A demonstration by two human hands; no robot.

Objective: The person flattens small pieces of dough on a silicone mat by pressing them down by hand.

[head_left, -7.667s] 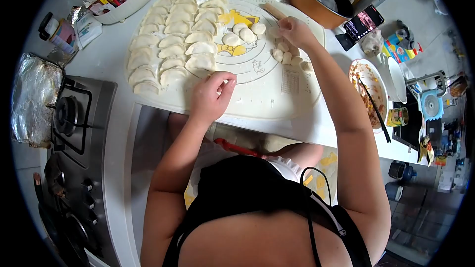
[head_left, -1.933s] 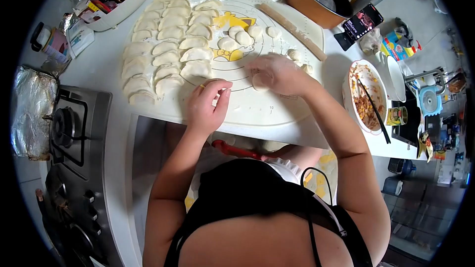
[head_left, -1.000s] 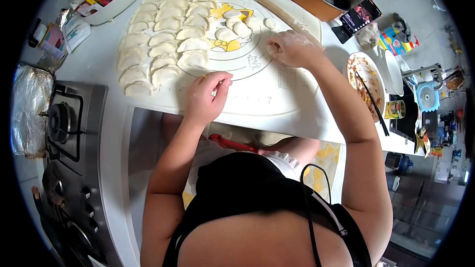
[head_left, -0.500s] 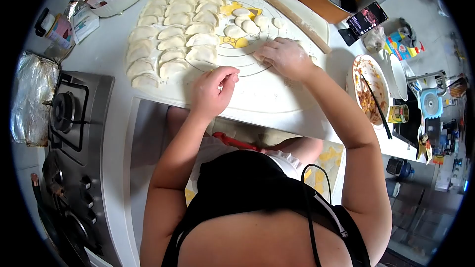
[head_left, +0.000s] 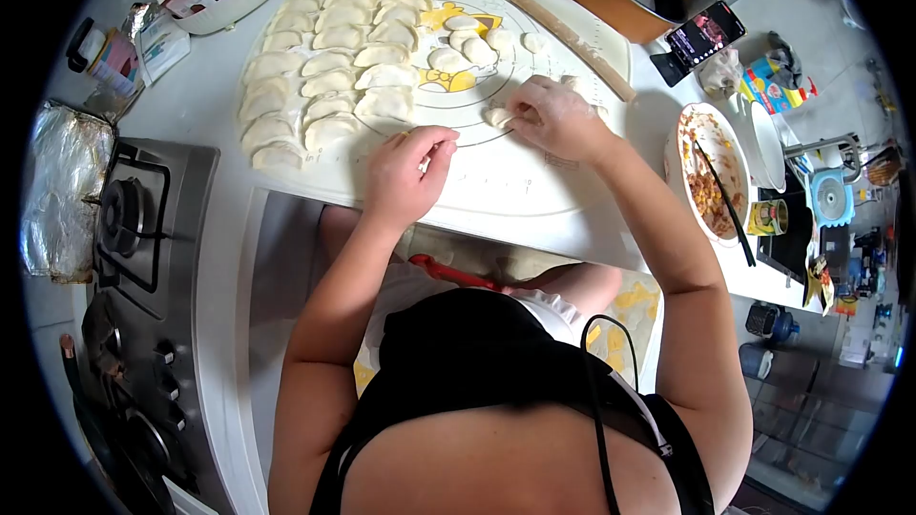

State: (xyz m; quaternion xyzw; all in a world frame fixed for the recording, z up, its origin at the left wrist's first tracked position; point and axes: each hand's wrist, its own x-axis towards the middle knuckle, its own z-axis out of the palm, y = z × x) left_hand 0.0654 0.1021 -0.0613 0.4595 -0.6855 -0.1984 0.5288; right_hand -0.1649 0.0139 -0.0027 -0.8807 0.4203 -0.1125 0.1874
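Note:
My right hand [head_left: 555,120], dusted with flour, is on the white pastry mat [head_left: 487,176] with its fingers curled down over a small dough piece [head_left: 498,117]. Part of that dough shows at the fingertips; the rest is hidden under them. More dough pieces [head_left: 575,85] lie partly behind this hand. My left hand [head_left: 408,172] hovers at the mat's near edge, its fingers loosely curled toward the thumb, and nothing shows in it. Several round dough pieces [head_left: 477,51] lie ahead of my hands. Rows of folded dumplings [head_left: 329,62] fill the mat's left side.
A wooden rolling pin [head_left: 572,45] lies along the mat's right edge. To the right stand a bowl of filling [head_left: 703,193] with black chopsticks [head_left: 730,200] and a propped phone [head_left: 704,36]. An orange pot [head_left: 611,2] is behind; a gas stove [head_left: 143,219] is at left.
My right hand has gone from lying flatter over the dough to fingers curled on it, shifting slightly right, so the dough's edge now shows. My left hand has hardly moved.

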